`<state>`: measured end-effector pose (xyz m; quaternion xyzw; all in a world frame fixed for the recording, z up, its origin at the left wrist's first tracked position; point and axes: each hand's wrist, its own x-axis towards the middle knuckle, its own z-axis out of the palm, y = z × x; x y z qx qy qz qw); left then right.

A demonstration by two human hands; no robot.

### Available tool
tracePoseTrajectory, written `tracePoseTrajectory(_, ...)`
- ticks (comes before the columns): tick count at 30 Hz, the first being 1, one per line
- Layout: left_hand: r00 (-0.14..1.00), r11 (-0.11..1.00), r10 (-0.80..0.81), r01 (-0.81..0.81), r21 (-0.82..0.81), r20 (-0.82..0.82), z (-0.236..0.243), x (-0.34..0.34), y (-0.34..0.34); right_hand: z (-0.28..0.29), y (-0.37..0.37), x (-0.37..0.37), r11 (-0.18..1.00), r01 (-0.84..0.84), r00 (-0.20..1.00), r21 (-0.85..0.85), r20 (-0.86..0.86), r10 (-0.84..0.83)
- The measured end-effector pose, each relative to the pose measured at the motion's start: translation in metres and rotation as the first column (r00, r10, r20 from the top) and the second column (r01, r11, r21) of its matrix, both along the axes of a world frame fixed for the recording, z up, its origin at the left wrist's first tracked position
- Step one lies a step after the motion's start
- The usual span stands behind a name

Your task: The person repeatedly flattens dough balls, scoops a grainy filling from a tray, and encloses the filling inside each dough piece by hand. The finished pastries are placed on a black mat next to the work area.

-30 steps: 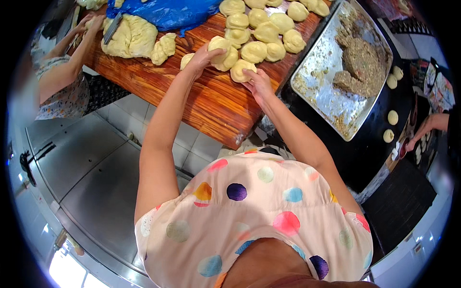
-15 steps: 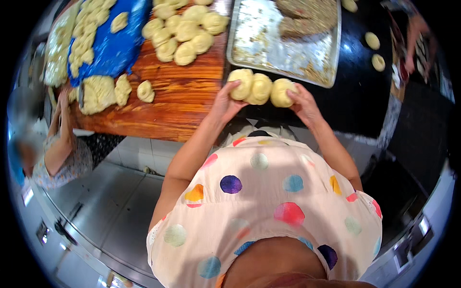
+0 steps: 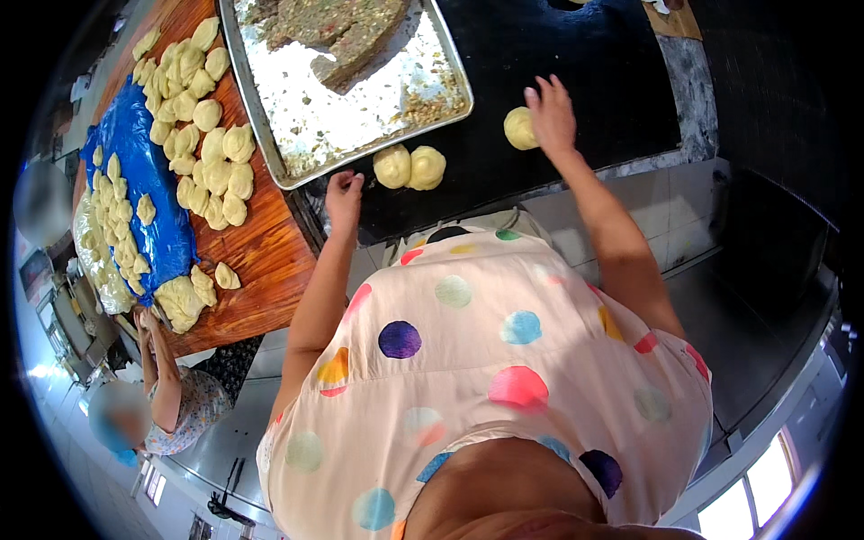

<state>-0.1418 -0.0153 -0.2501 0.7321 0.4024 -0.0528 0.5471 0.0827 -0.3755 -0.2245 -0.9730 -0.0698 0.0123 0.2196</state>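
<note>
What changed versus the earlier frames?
Three dough balls went from the wooden table to the black surface. Left hand let go of two; the third moved right, right hand beside it. Unchanged: brown mound in metal tray.

L hand [image 3: 344,202] fingers loosely curled; R hand [image 3: 553,119] farther fwd, fingers extended; hands well apart.

There's a lane on the black surface [image 3: 475,171], running between the paired dough balls [image 3: 392,167] and the single dough ball [image 3: 519,130]! It carries on upward, right of the metal tray [image 3: 310,121], whose raised rim blocks the left hand [image 3: 344,205] ahead. The pair, just beside that hand, bars a straight slide rightward. Right of the right hand [image 3: 552,119], bare black stretches to the grey edge [image 3: 695,117].
</note>
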Motion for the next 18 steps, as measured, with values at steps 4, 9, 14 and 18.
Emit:
tracePoseTrajectory(4,0.981,0.946,0.191,-0.189,-0.264,-0.017,0.05,0.022,-0.01,-0.036,0.03,-0.009,0.977,-0.084,0.991,-0.198,0.086,0.103)
tracePoseTrajectory(9,0.947,0.897,0.319,-0.293,-0.33,0.025,0.083,0.023,-0.032,-0.025,0.031,-0.009,0.924,-0.225,0.967,-0.31,0.046,0.251)
tracePoseTrajectory(14,0.933,0.847,0.36,-0.318,-0.425,0.018,0.1,0.028,-0.048,-0.025,0.03,0.009,0.908,-0.303,0.938,-0.289,0.077,0.338)
tracePoseTrajectory(18,0.944,0.851,0.326,-0.276,-0.446,0.039,0.109,0.019,-0.049,-0.038,0.034,0.016,0.966,-0.248,0.956,-0.078,0.142,0.257)
